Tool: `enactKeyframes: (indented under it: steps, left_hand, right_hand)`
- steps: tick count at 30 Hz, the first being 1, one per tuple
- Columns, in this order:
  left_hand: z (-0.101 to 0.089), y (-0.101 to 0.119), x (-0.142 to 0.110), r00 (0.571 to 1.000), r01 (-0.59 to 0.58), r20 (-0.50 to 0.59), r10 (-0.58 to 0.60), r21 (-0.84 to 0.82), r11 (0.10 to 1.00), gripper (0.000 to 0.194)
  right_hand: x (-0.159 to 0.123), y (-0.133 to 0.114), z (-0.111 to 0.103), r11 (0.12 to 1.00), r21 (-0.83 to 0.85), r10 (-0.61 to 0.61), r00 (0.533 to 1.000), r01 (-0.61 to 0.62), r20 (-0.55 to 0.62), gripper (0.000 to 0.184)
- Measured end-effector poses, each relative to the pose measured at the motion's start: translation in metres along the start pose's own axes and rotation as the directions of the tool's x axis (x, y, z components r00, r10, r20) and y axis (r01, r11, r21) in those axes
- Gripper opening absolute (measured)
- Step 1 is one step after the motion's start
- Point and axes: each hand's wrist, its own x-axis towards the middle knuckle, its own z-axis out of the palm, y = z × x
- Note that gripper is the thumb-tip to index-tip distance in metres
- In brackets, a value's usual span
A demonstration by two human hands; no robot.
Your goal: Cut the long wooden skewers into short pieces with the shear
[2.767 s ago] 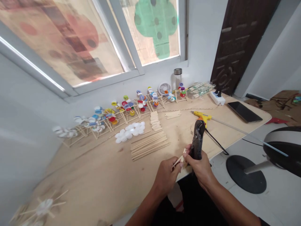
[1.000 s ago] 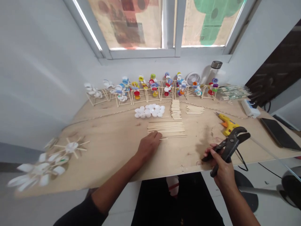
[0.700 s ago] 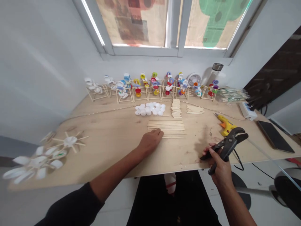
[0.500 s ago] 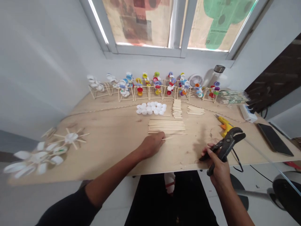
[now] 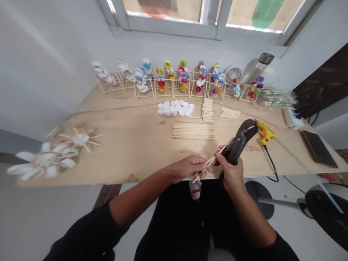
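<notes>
Near the table's front edge my left hand [image 5: 191, 168] is closed on thin wooden sticks [image 5: 211, 160], pinched between thumb and fingers. Slanting up to the right, the sticks reach my right hand [image 5: 232, 170], whose thumb presses against them. That hand is wrapped round dark pruning shears [image 5: 239, 139], their curved jaws pointing up and right, away from the sticks. Just beyond the hands lies a bundle of long wooden sticks [image 5: 194, 131] in a row. Shorter sticks [image 5: 207, 110] are stacked behind it, next to a loose pile of short sticks [image 5: 230, 112].
White bottle caps [image 5: 176, 108] sit mid-table. Small stick-and-cap wheels on frames [image 5: 161, 82] line the wall. A yellow glue gun [image 5: 265, 133], a phone [image 5: 318, 148] and a power strip [image 5: 293, 118] lie right. Stick-spoked wheels [image 5: 81, 139] lie left.
My left hand has left the long-stick bundle and come back toward me with a stick, meeting my right hand. The right hand has moved left with the shears. The view has tilted down.
</notes>
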Motion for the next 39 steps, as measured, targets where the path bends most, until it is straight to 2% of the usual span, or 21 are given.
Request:
enactKeyframes:
  steps: [4,10,25,39]
  left_hand:
    - [0.002,-0.0017,0.0026,0.999,-0.037,-0.014,0.037,-0.043,0.998,0.027]
    - [0.0042,-0.0037,0.0045,0.998,0.017,0.059,-0.007,-0.171,0.985,0.026]
    - [0.0034,-0.0039,0.0084,0.994,0.006,0.11,0.008,-0.127,0.992,0.024]
    - [0.0027,-0.0024,0.009,0.991,0.059,0.125,-0.042,-0.139,0.989,0.026]
  right_hand:
    - [0.001,0.0037,-0.0002,1.0,0.029,-0.008,0.997,0.01,-0.07,0.027]
    - [0.0008,0.0063,-0.0023,0.998,0.055,-0.018,0.994,0.025,-0.111,0.025]
    - [-0.0007,0.0097,-0.0063,0.995,0.094,-0.012,0.992,0.024,-0.128,0.027]
    - [-0.0001,0.0079,-0.0049,0.995,0.098,-0.004,0.991,0.017,-0.134,0.029]
